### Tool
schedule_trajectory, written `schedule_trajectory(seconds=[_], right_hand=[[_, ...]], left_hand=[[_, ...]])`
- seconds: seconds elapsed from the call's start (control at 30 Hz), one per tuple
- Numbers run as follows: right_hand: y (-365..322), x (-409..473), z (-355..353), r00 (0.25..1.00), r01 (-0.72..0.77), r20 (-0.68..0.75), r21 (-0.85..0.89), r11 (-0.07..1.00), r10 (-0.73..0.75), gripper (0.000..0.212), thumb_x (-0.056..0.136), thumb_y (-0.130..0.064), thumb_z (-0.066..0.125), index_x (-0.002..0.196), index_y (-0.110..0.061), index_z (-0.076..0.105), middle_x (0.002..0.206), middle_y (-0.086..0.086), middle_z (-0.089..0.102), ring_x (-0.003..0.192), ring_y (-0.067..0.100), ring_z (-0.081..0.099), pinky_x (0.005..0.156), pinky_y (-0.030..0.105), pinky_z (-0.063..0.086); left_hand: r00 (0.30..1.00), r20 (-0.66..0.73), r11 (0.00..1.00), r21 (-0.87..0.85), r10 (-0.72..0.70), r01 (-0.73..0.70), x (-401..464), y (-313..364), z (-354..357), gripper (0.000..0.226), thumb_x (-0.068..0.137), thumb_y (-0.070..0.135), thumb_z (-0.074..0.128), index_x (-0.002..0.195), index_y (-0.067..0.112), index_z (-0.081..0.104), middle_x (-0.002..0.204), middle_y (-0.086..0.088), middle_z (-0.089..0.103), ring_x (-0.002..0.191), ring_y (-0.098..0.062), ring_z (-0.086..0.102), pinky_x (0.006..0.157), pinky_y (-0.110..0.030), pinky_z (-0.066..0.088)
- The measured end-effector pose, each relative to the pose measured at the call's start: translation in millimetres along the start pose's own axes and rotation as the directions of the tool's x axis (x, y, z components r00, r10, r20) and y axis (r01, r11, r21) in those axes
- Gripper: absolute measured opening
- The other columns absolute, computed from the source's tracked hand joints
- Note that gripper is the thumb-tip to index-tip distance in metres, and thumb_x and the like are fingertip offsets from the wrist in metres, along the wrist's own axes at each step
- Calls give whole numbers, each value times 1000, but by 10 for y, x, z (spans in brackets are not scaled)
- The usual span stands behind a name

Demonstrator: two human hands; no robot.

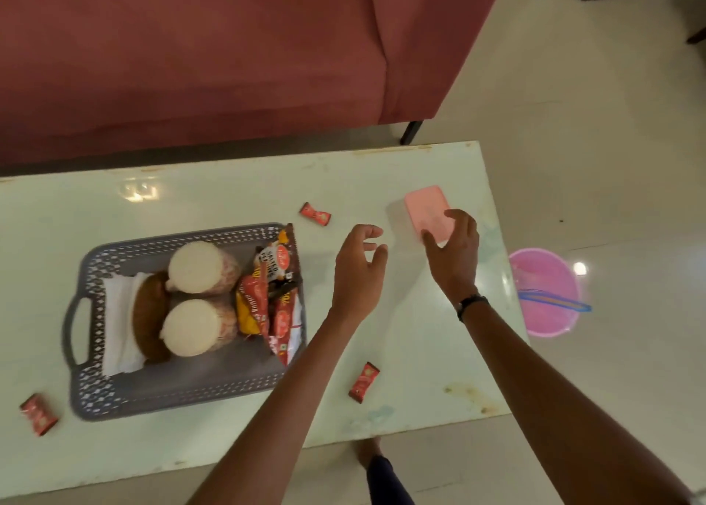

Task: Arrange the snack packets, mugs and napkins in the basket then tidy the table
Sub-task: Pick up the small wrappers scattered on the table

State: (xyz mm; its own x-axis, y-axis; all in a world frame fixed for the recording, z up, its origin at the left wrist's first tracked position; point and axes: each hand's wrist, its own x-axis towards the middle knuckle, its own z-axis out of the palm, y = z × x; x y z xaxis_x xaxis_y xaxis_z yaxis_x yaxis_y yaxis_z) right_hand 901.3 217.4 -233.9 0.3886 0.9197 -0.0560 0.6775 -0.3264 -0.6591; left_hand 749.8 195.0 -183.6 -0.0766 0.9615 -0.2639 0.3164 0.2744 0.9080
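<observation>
While the basket [183,386] already held the two mugs [198,264], the napkins [120,321] and the snack packets [267,298], it sat toward the desk's [229,199] left half, nearer the front edge. Packing looked finished, so tidying seemed the step in hand. The right hand [452,252] rested on a pink sponge [426,208] near the desk's far right corner, its fingers [429,239] curled over the near edge, apparently gripping it. The left hand [359,267] hovered between basket and sponge, fingers released and holding nothing. Next would probably come lifting the sponge to wipe, or clearing litter first. Three small red wrappers lay loose: one [315,213] toward the far edge, one [363,382] near the front edge, one [38,415] by the front left corner; all would obstruct wiping. A pink bin [550,275] stood on the floor beyond the right edge, a maroon sofa [191,65] behind.
</observation>
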Motion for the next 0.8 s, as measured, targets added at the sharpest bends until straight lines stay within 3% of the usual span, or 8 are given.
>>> schedule_trajectory(seconds=[0.2, 0.43, 0.6, 0.67, 0.8], right_hand=[[184, 380, 162, 985, 32, 174, -129, 991, -9, 88, 70, -33, 80, 139, -8, 31, 148, 13, 35, 133, 30, 37, 103, 41, 43], [169, 334, 80, 971, -26, 230, -161, 987, 63, 81, 71, -29, 77, 139, -11, 36, 139, 10, 45, 122, 29, 48, 97, 39, 47], [61, -20, -223, 937, -212, 284, -2, 977, 204, 83, 71, -41, 77, 140, -23, 36, 138, 2, 50, 122, 22, 52, 94, 34, 46], [20, -132, -344, 910, -287, 330, 67, 956, 250, 81, 71, -41, 77, 140, -26, 38, 137, 3, 53, 120, 23, 54, 97, 37, 47], [-31, -306, -474, 871, -338, 418, 130, 932, 258, 72, 70, -44, 76, 135, -32, 47, 129, 2, 61, 114, 22, 59, 93, 41, 53]], left_hand=[[983, 141, 992, -17, -120, 123, 285, -25, 490, 34, 92, 13, 50, 126, 14, 48, 133, 3, 52, 111, -10, 53, 87, -21, 39], [929, 221, 948, -53, -296, 315, 284, -233, 630, 42, 93, 24, 51, 134, 24, 41, 140, 8, 46, 121, -13, 50, 101, -32, 43], [843, 303, 774, -343, -444, 531, 146, -228, 649, 48, 95, 40, 44, 140, 26, 34, 143, 2, 43, 125, -18, 47, 104, -42, 41], [830, 351, 735, -395, -434, 552, 99, -259, 640, 47, 93, 47, 42, 136, 30, 37, 139, 3, 47, 121, -18, 51, 101, -46, 45], [799, 445, 698, -415, -404, 584, -10, -317, 700, 65, 78, 59, 47, 134, 26, 43, 128, -1, 59, 107, -13, 63, 73, -30, 57]])
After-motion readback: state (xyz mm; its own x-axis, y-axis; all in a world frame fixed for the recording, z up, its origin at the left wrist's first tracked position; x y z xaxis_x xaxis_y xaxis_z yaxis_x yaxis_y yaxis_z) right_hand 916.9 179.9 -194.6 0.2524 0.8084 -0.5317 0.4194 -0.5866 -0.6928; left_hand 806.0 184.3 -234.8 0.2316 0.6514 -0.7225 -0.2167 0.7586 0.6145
